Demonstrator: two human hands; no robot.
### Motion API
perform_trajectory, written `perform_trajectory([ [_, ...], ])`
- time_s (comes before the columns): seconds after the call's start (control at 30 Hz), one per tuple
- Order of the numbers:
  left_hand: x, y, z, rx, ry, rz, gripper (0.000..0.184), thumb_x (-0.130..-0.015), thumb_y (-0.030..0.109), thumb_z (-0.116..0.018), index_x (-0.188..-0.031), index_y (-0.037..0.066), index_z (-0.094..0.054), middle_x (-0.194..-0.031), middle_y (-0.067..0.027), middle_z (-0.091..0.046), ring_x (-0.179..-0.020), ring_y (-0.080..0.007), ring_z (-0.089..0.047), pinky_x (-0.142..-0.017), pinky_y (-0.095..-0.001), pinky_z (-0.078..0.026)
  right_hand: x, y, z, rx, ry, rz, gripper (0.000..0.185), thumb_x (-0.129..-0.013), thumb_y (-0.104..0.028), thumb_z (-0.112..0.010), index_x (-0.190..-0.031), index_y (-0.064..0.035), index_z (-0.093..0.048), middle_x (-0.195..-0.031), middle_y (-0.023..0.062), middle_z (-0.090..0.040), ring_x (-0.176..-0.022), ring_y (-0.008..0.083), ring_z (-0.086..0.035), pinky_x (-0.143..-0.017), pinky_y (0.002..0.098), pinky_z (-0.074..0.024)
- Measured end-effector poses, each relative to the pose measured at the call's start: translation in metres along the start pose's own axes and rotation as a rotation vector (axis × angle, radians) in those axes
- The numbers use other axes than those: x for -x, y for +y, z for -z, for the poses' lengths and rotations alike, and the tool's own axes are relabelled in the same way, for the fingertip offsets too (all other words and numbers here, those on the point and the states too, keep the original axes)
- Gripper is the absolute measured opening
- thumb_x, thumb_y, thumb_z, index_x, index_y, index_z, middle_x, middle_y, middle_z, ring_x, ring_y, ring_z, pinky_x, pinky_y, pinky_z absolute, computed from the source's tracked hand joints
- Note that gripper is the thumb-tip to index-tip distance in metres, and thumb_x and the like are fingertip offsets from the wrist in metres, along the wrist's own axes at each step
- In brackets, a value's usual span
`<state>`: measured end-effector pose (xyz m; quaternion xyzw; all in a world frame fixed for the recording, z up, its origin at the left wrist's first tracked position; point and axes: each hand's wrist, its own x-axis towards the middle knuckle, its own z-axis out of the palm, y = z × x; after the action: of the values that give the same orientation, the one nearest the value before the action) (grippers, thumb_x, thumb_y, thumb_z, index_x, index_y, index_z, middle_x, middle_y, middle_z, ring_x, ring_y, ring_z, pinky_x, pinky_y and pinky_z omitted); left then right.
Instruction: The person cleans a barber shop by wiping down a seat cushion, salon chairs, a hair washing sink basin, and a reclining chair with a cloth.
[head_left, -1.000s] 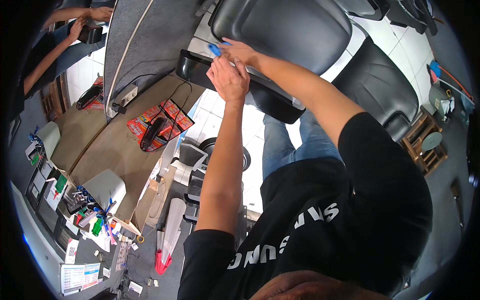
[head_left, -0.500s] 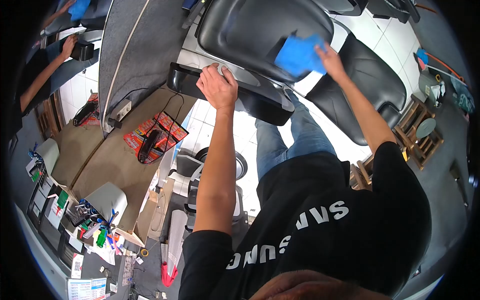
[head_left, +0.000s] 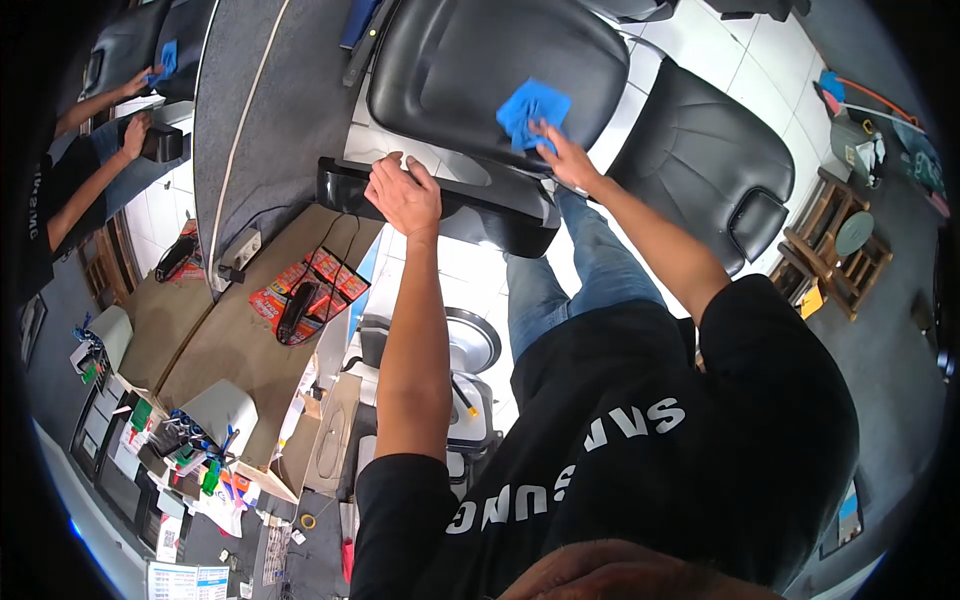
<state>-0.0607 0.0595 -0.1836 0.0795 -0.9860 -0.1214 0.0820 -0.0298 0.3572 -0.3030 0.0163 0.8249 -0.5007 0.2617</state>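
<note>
My right hand (head_left: 565,160) pinches a crumpled blue cloth (head_left: 535,112) against the front part of a black padded chair seat (head_left: 490,60). My left hand (head_left: 405,198) grips the black armrest (head_left: 480,205) of the chair, its fingers bent over the far edge. The palm side and part of the thumb are hidden. Beside the seat, to the right, lies a black padded backrest or second seat section (head_left: 705,155).
A mirror (head_left: 120,230) on the left reflects both arms. On the brown counter (head_left: 235,340) lie a black corded clipper (head_left: 298,312) on red packaging and a grey holder (head_left: 222,412) with pens. A wooden stool (head_left: 835,245) stands at right on white floor tiles (head_left: 690,50).
My right hand has moved left and toward me with the blue cloth, which is more bunched now. My left hand stays on the armrest. The whole view has shifted slightly.
</note>
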Motion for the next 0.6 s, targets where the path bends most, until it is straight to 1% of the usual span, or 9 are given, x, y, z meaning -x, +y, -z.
perform_trajectory([
  [0.1,0.001,0.002,0.002,-0.021,0.005,0.0,0.017,-0.094,0.02,-0.059,-0.105,0.007,-0.06,-0.103,-0.0074,-0.061,-0.1,-0.0266,-0.058,-0.093,-0.0403,-0.038,0.033,0.029,0.01,-0.147,-0.087,-0.389,0.069,-0.1,-0.041,-0.06,-0.152,-0.0002,-0.04,-0.151,0.027,-0.047,-0.141,0.0358,-0.046,-0.116,0.0379,-0.0364],
  [0.2,0.002,0.002,0.002,-0.022,0.012,-0.004,0.017,-0.094,0.02,-0.059,-0.104,0.007,-0.06,-0.103,-0.0072,-0.061,-0.1,-0.0265,-0.058,-0.093,-0.0403,-0.038,0.058,0.041,0.044,-0.478,0.004,-0.546,0.072,-0.096,-0.044,-0.062,-0.149,0.0019,-0.045,-0.149,0.0218,-0.051,-0.137,0.0295,-0.05,-0.113,0.0355,-0.0382],
  [0.3,0.002,0.003,0.003,-0.026,0.034,-0.013,0.015,-0.096,0.02,-0.057,-0.103,0.008,-0.059,-0.101,-0.0063,-0.062,-0.1,-0.0261,-0.059,-0.092,-0.041,-0.039,0.065,0.0,0.089,-0.741,0.077,-0.458,0.07,-0.093,-0.039,-0.063,-0.148,0.0003,-0.046,-0.136,0.0158,-0.058,-0.128,0.025,-0.054,-0.111,0.0358,-0.0391],
  [0.33,0.003,0.004,0.004,-0.031,0.034,-0.012,0.015,-0.096,0.021,-0.057,-0.103,0.008,-0.059,-0.1,-0.0065,-0.061,-0.099,-0.0264,-0.059,-0.091,-0.041,-0.039,0.057,0.011,0.081,-0.68,0.173,-0.428,0.065,-0.092,-0.04,-0.063,-0.143,-0.0025,-0.051,-0.133,0.0134,-0.059,-0.122,0.0226,-0.056,-0.105,0.0349,-0.0427],
  [0.4,0.002,0.005,0.005,-0.034,0.039,-0.013,0.014,-0.096,0.021,-0.057,-0.102,0.008,-0.059,-0.098,-0.0069,-0.061,-0.099,-0.0269,-0.059,-0.091,-0.0411,-0.04,0.04,-0.016,0.063,-0.666,0.118,-0.379,0.063,-0.092,-0.041,-0.063,-0.14,-0.003,-0.053,-0.13,0.0112,-0.061,-0.119,0.0222,-0.057,-0.101,0.0351,-0.0442],
  [0.47,0.002,0.005,0.004,-0.049,0.057,-0.031,0.014,-0.096,0.021,-0.057,-0.101,0.008,-0.059,-0.097,-0.0072,-0.06,-0.098,-0.0275,-0.059,-0.089,-0.0414,-0.04,0.033,-0.065,0.031,-0.624,-0.039,-0.278,0.056,-0.092,-0.039,-0.062,-0.137,-0.0061,-0.055,-0.124,0.0087,-0.062,-0.114,0.0232,-0.059,-0.096,0.0362,-0.0459],
  [0.53,0.005,0.002,0.002,-0.054,0.055,-0.033,0.015,-0.095,0.022,-0.058,-0.102,0.008,-0.059,-0.097,-0.0074,-0.06,-0.098,-0.0278,-0.059,-0.089,-0.0416,-0.04,0.037,-0.116,-0.025,-0.232,0.028,0.21,0.049,-0.097,-0.033,-0.056,-0.139,-0.0088,-0.055,-0.129,0.0159,-0.063,-0.114,0.0339,-0.063,-0.097,0.0422,-0.0487],
  [0.57,0.005,-0.001,0.0,-0.052,0.044,-0.028,0.016,-0.095,0.022,-0.058,-0.103,0.008,-0.06,-0.098,-0.0075,-0.06,-0.099,-0.0278,-0.058,-0.09,-0.0416,-0.04,0.053,-0.142,-0.043,-0.254,-0.135,0.147,0.052,-0.098,-0.033,-0.057,-0.144,-0.0071,-0.051,-0.138,0.0197,-0.059,-0.129,0.036,-0.056,-0.106,0.044,-0.045],
  [0.6,0.004,-0.001,-0.001,-0.046,0.035,-0.023,0.017,-0.095,0.022,-0.059,-0.104,0.008,-0.06,-0.099,-0.0076,-0.06,-0.099,-0.0278,-0.058,-0.091,-0.0417,-0.04,0.072,-0.154,-0.07,-0.166,-0.071,0.329,0.056,-0.099,-0.032,-0.06,-0.147,-0.0068,-0.049,-0.146,0.0175,-0.054,-0.142,0.034,-0.044,-0.114,0.0451,-0.0391],
])
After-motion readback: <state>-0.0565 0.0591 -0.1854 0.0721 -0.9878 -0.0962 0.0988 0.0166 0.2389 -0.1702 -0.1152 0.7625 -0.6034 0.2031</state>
